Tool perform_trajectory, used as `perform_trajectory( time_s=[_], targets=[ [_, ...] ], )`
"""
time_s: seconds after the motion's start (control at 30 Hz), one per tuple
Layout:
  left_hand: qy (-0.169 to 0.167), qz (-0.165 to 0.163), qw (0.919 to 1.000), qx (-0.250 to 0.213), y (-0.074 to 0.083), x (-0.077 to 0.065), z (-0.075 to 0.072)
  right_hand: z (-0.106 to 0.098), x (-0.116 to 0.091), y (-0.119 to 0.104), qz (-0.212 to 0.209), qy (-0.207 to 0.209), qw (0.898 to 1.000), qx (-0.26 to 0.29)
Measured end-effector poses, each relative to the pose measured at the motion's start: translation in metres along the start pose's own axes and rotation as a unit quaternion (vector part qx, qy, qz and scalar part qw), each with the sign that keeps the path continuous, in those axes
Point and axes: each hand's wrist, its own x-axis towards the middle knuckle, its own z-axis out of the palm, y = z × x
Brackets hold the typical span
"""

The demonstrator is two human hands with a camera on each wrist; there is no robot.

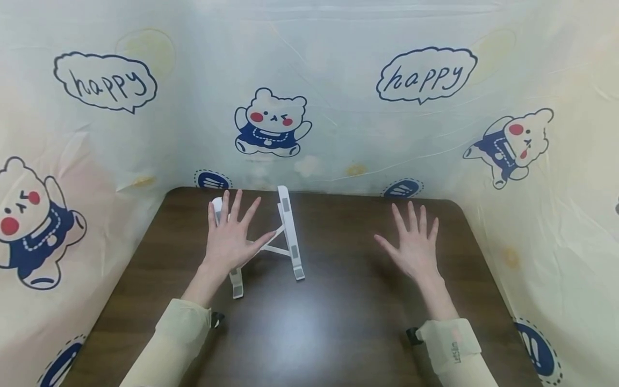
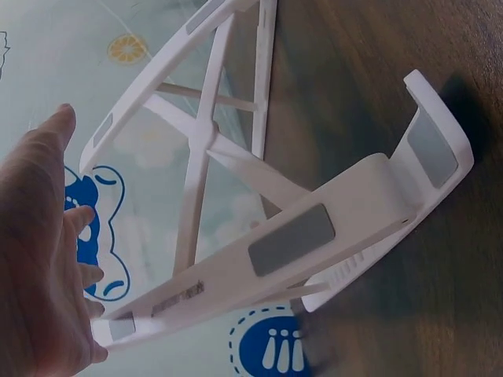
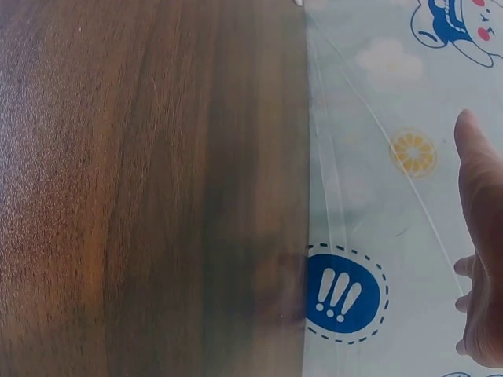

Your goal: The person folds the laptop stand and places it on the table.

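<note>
A white folding laptop stand [image 1: 288, 231] with grey pads stands unfolded on the left half of the table, its crossed struts showing in the left wrist view. My left hand [image 1: 228, 235], fingers spread, is over the stand's left side and hides part of it in the head view. In the left wrist view that hand [image 2: 39, 259] appears beside the stand's long arm [image 2: 291, 236]. My right hand [image 1: 413, 248] is held above the right part of the table, fingers spread and holding nothing. Only its edge and some fingers [image 3: 471, 157] show in the right wrist view.
The dark wood table [image 1: 338, 322] has rounded back corners. A pale curtain [image 1: 338, 140] printed with bears and the word "happy" hangs behind it and along both sides. Light-coloured sleeves [image 1: 179, 328] cover both forearms, with a dark strap piece [image 1: 414, 336] at each wrist.
</note>
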Motion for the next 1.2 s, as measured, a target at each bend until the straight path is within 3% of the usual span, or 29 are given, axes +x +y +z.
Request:
perform_trajectory(
  time_s=[0.23, 0.43, 0.77, 1.2],
  targets=[
    [0.038, -0.003, 0.9992, -0.008, -0.008, -0.005, -0.005, 0.001, 0.001, 0.0, -0.001, 0.0, 1.0, 0.004],
    [0.055, -0.033, 0.9978, -0.017, -0.027, -0.015, -0.006, 0.001, 0.002, -0.003, -0.006, -0.007, 1.0, 0.009],
    [0.027, -0.094, 0.9952, -0.008, -0.066, -0.041, 0.005, 0.014, 0.007, -0.016, -0.022, -0.015, 1.0, 0.013],
    [-0.014, -0.105, 0.9943, -0.014, -0.08, -0.056, 0.018, 0.034, 0.014, -0.045, -0.059, -0.058, 0.997, 0.001]
  ],
)
